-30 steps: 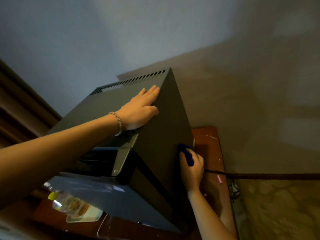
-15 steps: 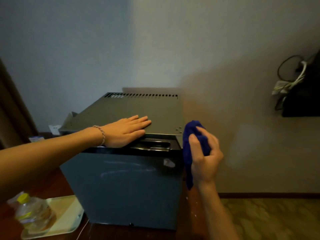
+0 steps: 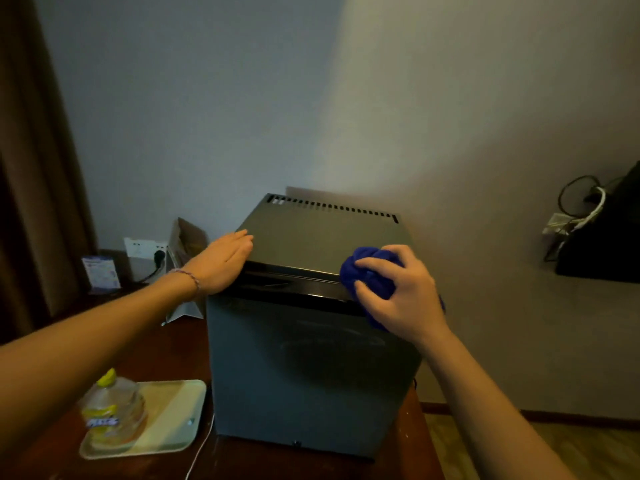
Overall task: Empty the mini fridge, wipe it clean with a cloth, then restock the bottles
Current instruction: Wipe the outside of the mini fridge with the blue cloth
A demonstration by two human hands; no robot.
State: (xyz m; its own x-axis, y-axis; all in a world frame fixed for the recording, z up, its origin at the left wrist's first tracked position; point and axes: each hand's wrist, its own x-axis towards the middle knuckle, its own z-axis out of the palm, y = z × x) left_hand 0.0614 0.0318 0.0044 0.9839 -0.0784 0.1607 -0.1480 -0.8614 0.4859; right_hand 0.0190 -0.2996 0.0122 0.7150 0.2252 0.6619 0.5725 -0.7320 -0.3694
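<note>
A dark mini fridge (image 3: 308, 372) stands on a wooden table with its door closed. My left hand (image 3: 221, 261) rests flat on the front left corner of its top, fingers straight. My right hand (image 3: 401, 292) grips a bunched blue cloth (image 3: 363, 271) and holds it against the front right corner of the fridge top. A clear bottle (image 3: 110, 410) with a yellow cap and label stands on a pale tray (image 3: 173, 417) to the left of the fridge.
The wooden table (image 3: 166, 344) runs left to a wall socket (image 3: 145, 249) with a plug, a small card stand (image 3: 100, 273) and a folded paper bag (image 3: 183, 244). A curtain (image 3: 31, 168) hangs far left. A dark bag (image 3: 602, 244) with cables sits at right.
My right hand carried the cloth up from the fridge's right side to its top front corner. My left hand slid to the left front corner. The view swung level and further back.
</note>
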